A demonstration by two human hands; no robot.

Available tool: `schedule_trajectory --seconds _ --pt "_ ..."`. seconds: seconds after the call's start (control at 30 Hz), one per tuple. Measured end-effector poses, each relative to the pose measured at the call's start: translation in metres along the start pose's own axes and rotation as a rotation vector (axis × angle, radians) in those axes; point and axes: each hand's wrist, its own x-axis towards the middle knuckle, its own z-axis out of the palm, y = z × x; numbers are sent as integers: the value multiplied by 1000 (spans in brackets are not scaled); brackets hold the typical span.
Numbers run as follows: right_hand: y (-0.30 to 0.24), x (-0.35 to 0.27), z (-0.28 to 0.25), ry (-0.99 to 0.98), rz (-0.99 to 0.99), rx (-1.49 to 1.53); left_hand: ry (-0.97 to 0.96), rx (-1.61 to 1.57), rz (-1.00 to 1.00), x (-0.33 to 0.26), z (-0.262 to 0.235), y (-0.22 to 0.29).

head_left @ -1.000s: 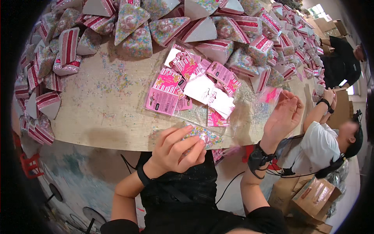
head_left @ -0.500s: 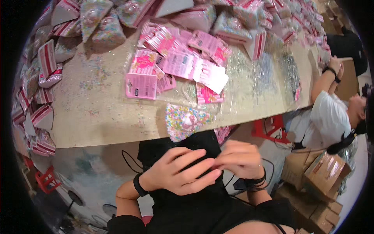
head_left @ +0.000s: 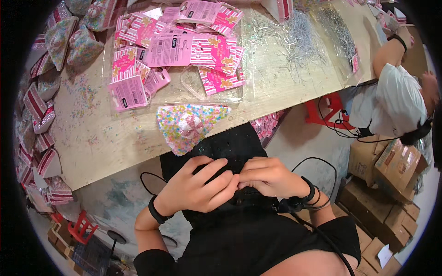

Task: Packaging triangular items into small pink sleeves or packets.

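Observation:
My left hand (head_left: 197,185) and my right hand (head_left: 272,177) meet over my black-clothed lap, just below the table edge. The left fingers curl in, with the tips touching the right fingertips. My right thumb and forefinger press together in a pinch. Whatever sits between the fingertips is too small or too hidden to name. Above them, a cake-slice-shaped ornament (head_left: 177,135) with pastel sprinkles and a pink-and-white swirl lies at the table's near edge, its lower corner overhanging. Beyond it is a pile of pink striped cardboard tags (head_left: 170,49) on clear plastic.
More cake-slice ornaments (head_left: 57,39) heap along the table's left and far sides. Thin metal pins (head_left: 299,41) lie scattered at the right. A co-worker in a white shirt (head_left: 391,101) sits beyond a red stool (head_left: 328,110). Cardboard boxes (head_left: 396,165) stand lower right; sprinkles dot the tabletop.
My view has shifted, so the table things appear further left and higher. My hands remain together; the right one is less blurred. A white patch on the tag pile no longer shows.

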Motion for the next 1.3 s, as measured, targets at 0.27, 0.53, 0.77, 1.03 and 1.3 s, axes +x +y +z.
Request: schedule_trajectory --seconds 0.27,0.53,0.77,1.03,1.3 --pt "1 3 3 77 81 59 -41 23 -87 8 -3 2" --pt "-1 9 3 14 -61 -163 -14 -47 -46 0 2 2" --pt "-12 15 7 179 -216 -367 63 -878 -644 -3 10 14" --pt "-14 24 2 163 -235 -273 -33 -1088 -889 7 -15 16" --pt "-37 79 -17 493 -351 -368 382 187 -388 30 -51 -19"
